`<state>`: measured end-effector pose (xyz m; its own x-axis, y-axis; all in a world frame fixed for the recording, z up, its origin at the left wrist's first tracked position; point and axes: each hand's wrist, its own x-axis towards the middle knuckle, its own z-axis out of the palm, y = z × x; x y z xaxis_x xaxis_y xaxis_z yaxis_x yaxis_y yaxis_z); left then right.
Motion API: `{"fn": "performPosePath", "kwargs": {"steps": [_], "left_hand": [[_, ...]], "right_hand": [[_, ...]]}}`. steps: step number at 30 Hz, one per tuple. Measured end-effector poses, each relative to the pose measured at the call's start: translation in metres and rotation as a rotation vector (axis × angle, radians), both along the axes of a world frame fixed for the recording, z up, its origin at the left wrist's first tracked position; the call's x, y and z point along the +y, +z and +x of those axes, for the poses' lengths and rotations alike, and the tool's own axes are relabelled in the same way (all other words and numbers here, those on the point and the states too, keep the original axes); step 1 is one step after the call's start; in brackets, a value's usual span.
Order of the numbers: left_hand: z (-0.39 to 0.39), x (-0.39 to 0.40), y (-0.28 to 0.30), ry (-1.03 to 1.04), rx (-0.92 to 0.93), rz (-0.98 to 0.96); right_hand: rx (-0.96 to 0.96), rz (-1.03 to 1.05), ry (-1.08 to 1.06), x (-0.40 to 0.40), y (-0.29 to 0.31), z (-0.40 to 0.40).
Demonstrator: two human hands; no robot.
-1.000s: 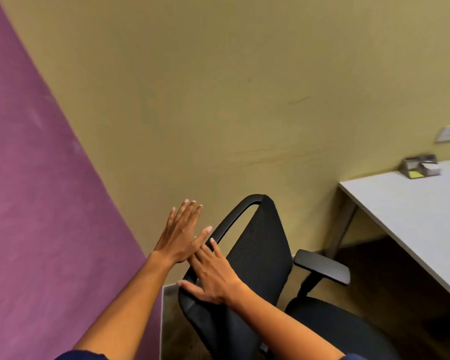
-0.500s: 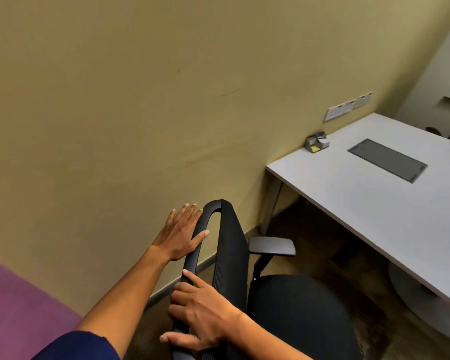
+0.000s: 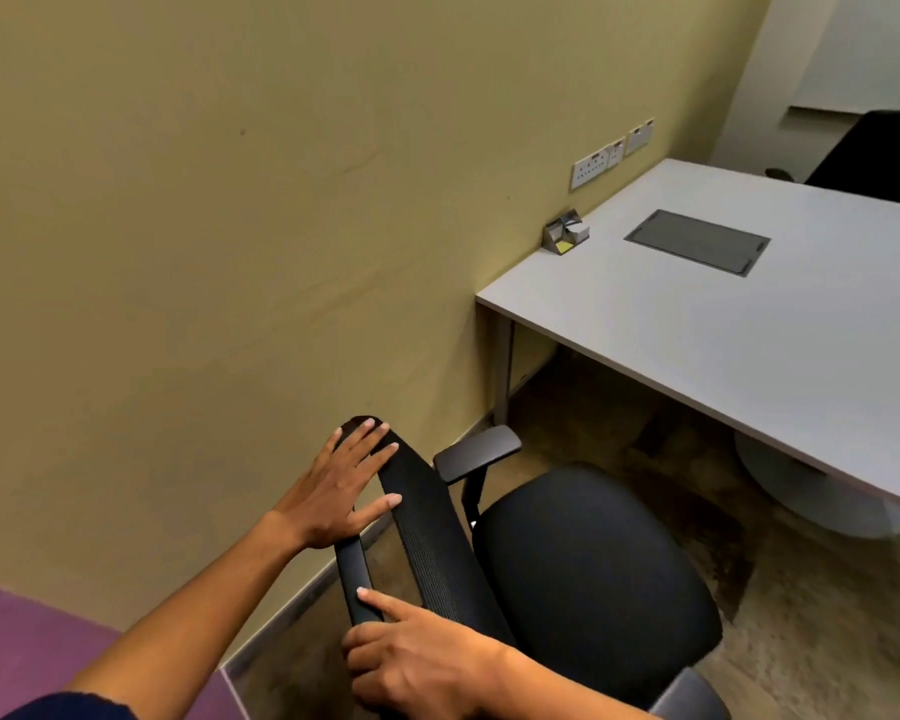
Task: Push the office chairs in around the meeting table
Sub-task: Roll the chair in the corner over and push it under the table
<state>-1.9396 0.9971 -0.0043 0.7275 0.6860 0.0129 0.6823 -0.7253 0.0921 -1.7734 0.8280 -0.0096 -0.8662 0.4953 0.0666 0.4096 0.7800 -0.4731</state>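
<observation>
A black office chair (image 3: 583, 574) with a mesh backrest and grey armrests stands in the corner by the wall, its seat facing the white meeting table (image 3: 723, 324). My left hand (image 3: 341, 485) lies flat on the top of the backrest, fingers spread. Lower down, my right hand (image 3: 417, 662) curls around the near edge of the backrest frame, index finger stretched along it. The seat sits a short way out from the table's near edge.
An olive wall (image 3: 230, 226) runs close on the left with sockets (image 3: 596, 168) above the table. A small note holder (image 3: 565, 233) and a grey cable hatch (image 3: 697, 241) sit on the table. Another black chair (image 3: 874, 155) stands beyond the far side. A round table base (image 3: 811, 491) rests on the carpet.
The view has swung right, bringing more of the table in. My left hand moved onto the backrest top, and my right hand slid down the frame and closed on it.
</observation>
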Motion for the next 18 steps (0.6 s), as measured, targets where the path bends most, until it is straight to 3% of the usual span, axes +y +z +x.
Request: {"fn": "performPosePath", "kwargs": {"steps": [2, 4, 5, 8, 12, 14, 18], "left_hand": [[-0.001, -0.010, 0.002, -0.091, -0.016, 0.001], [-0.005, -0.021, 0.006, -0.157, -0.037, 0.008], [-0.004, -0.030, 0.007, -0.200, -0.047, -0.001], [-0.007, -0.053, 0.006, -0.285, -0.083, -0.041], [0.007, -0.076, 0.003, -0.348, -0.114, -0.077], [0.012, -0.084, 0.002, -0.346, -0.117, -0.091], [0.029, -0.097, 0.000, -0.358, -0.150, -0.093]], "right_hand": [[-0.025, 0.058, -0.032, -0.013, -0.011, 0.005], [-0.166, 0.232, -0.140, -0.028, -0.018, -0.004], [-0.250, 0.211, -0.260, -0.037, -0.018, -0.005], [-0.003, 0.090, -0.566, -0.065, -0.008, -0.017], [-0.119, 0.063, -1.005, -0.099, -0.003, -0.012], [-0.168, -0.060, -1.075, -0.110, -0.004, -0.012], [-0.207, -0.009, -1.211, -0.133, -0.009, -0.004]]}}
